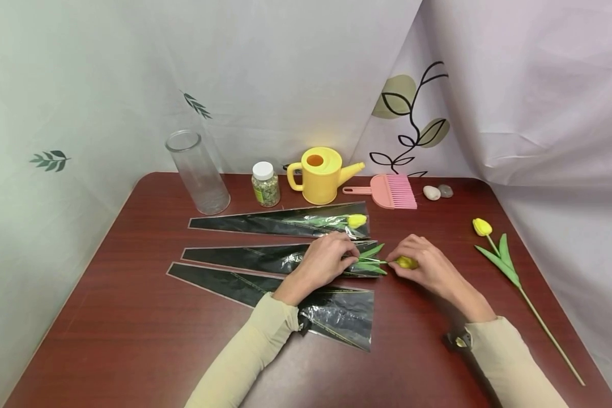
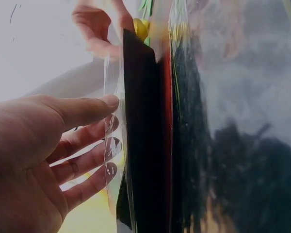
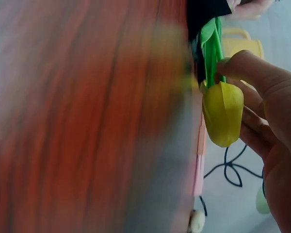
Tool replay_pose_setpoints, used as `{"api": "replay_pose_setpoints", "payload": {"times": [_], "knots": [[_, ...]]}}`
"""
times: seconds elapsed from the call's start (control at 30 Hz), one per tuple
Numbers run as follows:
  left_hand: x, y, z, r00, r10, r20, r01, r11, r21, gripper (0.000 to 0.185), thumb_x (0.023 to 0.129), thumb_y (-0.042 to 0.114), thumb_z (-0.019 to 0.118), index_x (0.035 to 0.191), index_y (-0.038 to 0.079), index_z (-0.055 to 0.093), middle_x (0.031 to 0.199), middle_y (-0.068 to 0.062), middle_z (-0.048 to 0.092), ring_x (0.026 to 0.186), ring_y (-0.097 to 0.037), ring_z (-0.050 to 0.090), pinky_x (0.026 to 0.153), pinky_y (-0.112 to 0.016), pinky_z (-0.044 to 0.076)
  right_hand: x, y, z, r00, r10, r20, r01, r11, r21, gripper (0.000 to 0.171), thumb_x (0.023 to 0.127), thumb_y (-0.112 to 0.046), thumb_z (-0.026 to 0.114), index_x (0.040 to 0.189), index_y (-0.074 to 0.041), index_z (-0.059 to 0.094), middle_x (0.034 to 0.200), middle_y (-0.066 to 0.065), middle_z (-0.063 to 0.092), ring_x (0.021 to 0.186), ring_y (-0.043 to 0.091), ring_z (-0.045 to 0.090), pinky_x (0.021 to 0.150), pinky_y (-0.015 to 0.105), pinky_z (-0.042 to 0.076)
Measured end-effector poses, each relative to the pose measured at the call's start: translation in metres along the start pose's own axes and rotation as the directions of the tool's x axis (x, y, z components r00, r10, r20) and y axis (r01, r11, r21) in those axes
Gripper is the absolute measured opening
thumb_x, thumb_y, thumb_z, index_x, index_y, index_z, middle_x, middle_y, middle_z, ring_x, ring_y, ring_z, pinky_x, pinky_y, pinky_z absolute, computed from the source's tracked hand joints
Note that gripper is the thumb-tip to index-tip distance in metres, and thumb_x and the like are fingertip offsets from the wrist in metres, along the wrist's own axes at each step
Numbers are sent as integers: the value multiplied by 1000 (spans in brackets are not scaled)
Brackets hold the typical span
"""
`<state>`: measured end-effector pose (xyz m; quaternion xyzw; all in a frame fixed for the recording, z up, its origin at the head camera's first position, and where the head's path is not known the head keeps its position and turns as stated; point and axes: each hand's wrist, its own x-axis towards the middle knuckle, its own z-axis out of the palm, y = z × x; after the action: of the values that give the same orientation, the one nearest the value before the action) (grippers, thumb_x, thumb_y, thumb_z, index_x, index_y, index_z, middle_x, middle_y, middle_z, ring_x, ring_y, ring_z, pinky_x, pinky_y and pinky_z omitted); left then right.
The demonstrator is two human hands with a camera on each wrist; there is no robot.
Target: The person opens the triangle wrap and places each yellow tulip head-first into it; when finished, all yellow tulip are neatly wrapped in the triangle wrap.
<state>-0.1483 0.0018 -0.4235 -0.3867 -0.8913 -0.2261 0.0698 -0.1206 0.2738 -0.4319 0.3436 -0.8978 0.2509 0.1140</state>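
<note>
My right hand [image 1: 422, 262] pinches a yellow tulip [image 3: 223, 114] by the stem just below its bloom. The tulip's green leaves [image 1: 371, 252] run into the wide end of the middle black-and-clear flower sleeve [image 1: 250, 258]. At that mouth my left hand [image 1: 328, 254] holds the sleeve's clear film between thumb and fingers; in the left wrist view the film [image 2: 112, 145] stands apart from the black side. Behind lies another sleeve [image 1: 224, 221] with a yellow tulip [image 1: 357, 220] inside. A third, flat sleeve [image 1: 344, 314] lies under my left forearm.
One more yellow tulip [image 1: 481, 227] lies at the table's right side. Along the back stand a glass vase [image 1: 199, 175], a white-capped jar [image 1: 266, 187] and a yellow watering can [image 1: 320, 178]. A pink brush [image 1: 392, 191] and two stones [image 1: 431, 192] lie beside them.
</note>
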Motion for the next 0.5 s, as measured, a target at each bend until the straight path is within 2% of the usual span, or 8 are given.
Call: {"api": "replay_pose_setpoints", "payload": {"times": [0.3,0.5], "knots": [[0,0,-2,1000,6,-4,-6,1000,-2,5,89,25,75,93,22,77,94,9,65,92,-11,59,79,-28,50,13,-9,8,1000,7,-12,-6,996,92,18,79,-5,81,93,-16,76,89,-11,67,90,5,56,78,20,45],[0,0,-1,1000,17,-4,-17,1000,-9,5,89,24,75,93,21,77,94,8,65,92,-11,59,79,-28,50,14,-12,9,997,72,-26,-68,990,127,19,78,-6,83,92,-18,77,87,-12,66,88,4,57,76,18,46]]}}
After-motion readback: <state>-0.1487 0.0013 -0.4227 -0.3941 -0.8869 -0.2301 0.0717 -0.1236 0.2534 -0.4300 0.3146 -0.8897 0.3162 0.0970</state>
